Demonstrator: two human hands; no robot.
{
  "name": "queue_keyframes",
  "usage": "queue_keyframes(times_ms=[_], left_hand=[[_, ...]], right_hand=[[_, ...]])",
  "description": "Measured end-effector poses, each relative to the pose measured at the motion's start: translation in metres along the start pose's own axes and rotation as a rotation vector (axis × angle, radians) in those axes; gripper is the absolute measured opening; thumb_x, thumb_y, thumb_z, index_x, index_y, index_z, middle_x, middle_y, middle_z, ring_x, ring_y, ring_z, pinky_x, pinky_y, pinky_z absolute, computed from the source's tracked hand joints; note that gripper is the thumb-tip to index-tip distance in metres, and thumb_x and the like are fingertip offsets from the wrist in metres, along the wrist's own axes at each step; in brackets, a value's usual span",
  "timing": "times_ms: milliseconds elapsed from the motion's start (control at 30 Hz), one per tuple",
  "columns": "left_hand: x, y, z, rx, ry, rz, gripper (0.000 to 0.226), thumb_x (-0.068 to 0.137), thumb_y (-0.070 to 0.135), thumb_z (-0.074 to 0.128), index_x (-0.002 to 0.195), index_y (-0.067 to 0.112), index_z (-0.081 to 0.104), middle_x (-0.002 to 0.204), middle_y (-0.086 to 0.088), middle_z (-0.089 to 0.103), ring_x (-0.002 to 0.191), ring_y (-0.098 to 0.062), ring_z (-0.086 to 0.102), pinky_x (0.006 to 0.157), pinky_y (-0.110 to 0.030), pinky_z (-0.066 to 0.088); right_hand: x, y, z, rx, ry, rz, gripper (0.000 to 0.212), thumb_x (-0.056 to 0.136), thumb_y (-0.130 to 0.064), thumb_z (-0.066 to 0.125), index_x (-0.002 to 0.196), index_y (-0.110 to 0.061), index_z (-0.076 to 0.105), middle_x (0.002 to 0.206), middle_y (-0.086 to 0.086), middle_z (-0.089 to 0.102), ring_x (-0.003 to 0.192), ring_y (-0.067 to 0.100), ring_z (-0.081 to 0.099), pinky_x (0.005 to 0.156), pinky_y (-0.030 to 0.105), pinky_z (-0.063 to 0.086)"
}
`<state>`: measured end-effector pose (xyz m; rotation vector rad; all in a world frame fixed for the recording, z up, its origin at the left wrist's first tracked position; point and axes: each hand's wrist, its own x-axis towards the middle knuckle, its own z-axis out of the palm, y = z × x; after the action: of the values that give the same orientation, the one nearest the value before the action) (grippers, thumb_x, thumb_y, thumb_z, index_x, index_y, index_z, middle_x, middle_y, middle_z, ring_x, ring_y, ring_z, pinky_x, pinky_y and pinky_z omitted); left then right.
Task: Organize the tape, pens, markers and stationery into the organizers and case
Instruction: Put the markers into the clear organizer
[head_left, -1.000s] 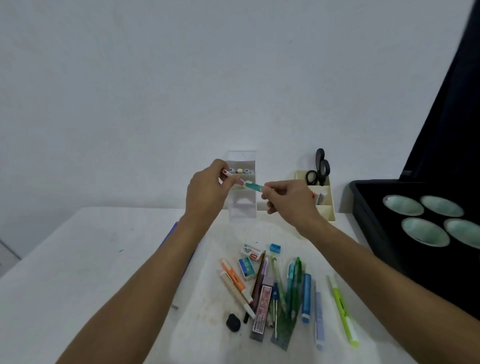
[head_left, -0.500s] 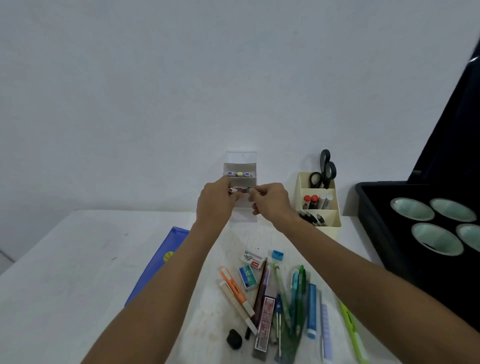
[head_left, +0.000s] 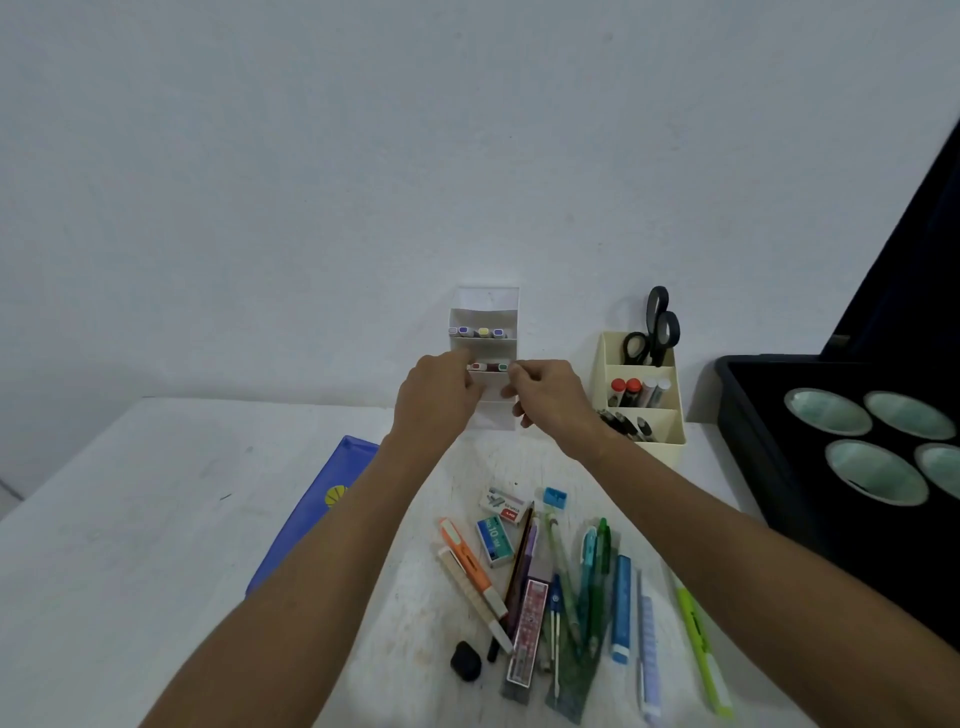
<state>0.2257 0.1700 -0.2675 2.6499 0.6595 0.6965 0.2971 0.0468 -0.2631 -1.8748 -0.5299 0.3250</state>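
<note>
Fingertips of both hands, left hand (head_left: 439, 397) and right hand (head_left: 550, 397), pinch opposite ends of the marker (head_left: 488, 367); it lies crosswise between them, inside the clear organizer's (head_left: 485, 306) middle shelf.

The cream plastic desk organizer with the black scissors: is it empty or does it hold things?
Holds things. The cream plastic desk organizer has black scissors upright in its back slot, red-capped markers in the middle and dark pens in front.

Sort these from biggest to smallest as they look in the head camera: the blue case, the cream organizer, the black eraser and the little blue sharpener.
1. blue case, though an arm hides part
2. cream organizer
3. black eraser
4. blue sharpener

The eraser lies nearer the camera, so the last two are unsure.
</note>
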Motion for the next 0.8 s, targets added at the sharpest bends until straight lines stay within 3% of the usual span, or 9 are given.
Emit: queue_keyframes(times_ms=[233, 300, 433, 600, 667, 800], left_hand=[[-0.026, -0.005, -0.009, -0.077, -0.03, -0.025, 0.033, 0.087, 0.024, 0.065, 0.119, 0.018, 0.063, 0.09, 0.001, 0.073, 0.083, -0.019, 0.066, 0.077, -0.03, 0.052], [-0.038, -0.01, -0.01, -0.049, -0.111, -0.027, 0.03, 0.086, 0.025, 0.066, 0.116, 0.019, 0.064, 0.092, 0.002, 0.072, 0.081, -0.017, 0.065, 0.076, -0.031, 0.053], [-0.069, -0.022, -0.014, -0.011, -0.368, 0.049, 0.023, 0.085, 0.022, 0.068, 0.107, 0.016, 0.068, 0.097, 0.001, 0.07, 0.067, -0.008, 0.055, 0.07, -0.024, 0.05], [-0.117, -0.026, -0.015, 0.039, -0.652, 0.2, 0.015, 0.082, 0.016, 0.069, 0.097, 0.018, 0.073, 0.095, 0.003, 0.069, 0.06, 0.0, 0.051, 0.057, -0.005, 0.037], [-0.134, -0.024, -0.011, 0.027, -0.759, 0.243, 0.018, 0.084, 0.012, 0.066, 0.097, 0.019, 0.076, 0.097, 0.005, 0.07, 0.063, 0.001, 0.053, 0.06, 0.0, 0.036], [-0.146, -0.031, -0.004, 0.005, -0.777, 0.241, 0.023, 0.087, 0.013, 0.064, 0.103, 0.024, 0.075, 0.103, 0.006, 0.071, 0.068, 0.0, 0.054, 0.063, 0.003, 0.036]], right_hand=[[-0.025, 0.011, -0.003, -0.092, -0.103, -0.007, 0.026, 0.097, -0.018, 0.049, 0.113, -0.007, 0.067, 0.095, 0.007, 0.071, 0.061, 0.012, 0.057, 0.05, 0.019, 0.048], [-0.035, 0.017, -0.005, -0.194, -0.222, -0.044, 0.025, 0.095, -0.016, 0.052, 0.112, -0.008, 0.068, 0.097, 0.006, 0.072, 0.062, 0.008, 0.057, 0.047, 0.012, 0.043], [-0.06, 0.033, -0.01, -0.511, -0.444, -0.193, 0.022, 0.088, -0.016, 0.061, 0.107, -0.012, 0.073, 0.105, 0.003, 0.073, 0.081, 0.006, 0.061, 0.064, 0.005, 0.04], [-0.094, 0.048, -0.01, -0.704, -0.737, -0.253, 0.023, 0.083, -0.019, 0.07, 0.105, -0.017, 0.074, 0.103, 0.001, 0.072, 0.084, 0.01, 0.063, 0.069, 0.015, 0.046], [-0.104, 0.052, -0.006, -0.761, -0.814, -0.28, 0.025, 0.082, -0.019, 0.07, 0.107, -0.02, 0.073, 0.102, 0.001, 0.073, 0.086, 0.014, 0.066, 0.075, 0.022, 0.052], [-0.113, 0.054, -0.001, -0.786, -0.855, -0.289, 0.028, 0.086, -0.021, 0.067, 0.113, -0.019, 0.071, 0.105, -0.001, 0.073, 0.087, 0.013, 0.066, 0.079, 0.021, 0.051]])
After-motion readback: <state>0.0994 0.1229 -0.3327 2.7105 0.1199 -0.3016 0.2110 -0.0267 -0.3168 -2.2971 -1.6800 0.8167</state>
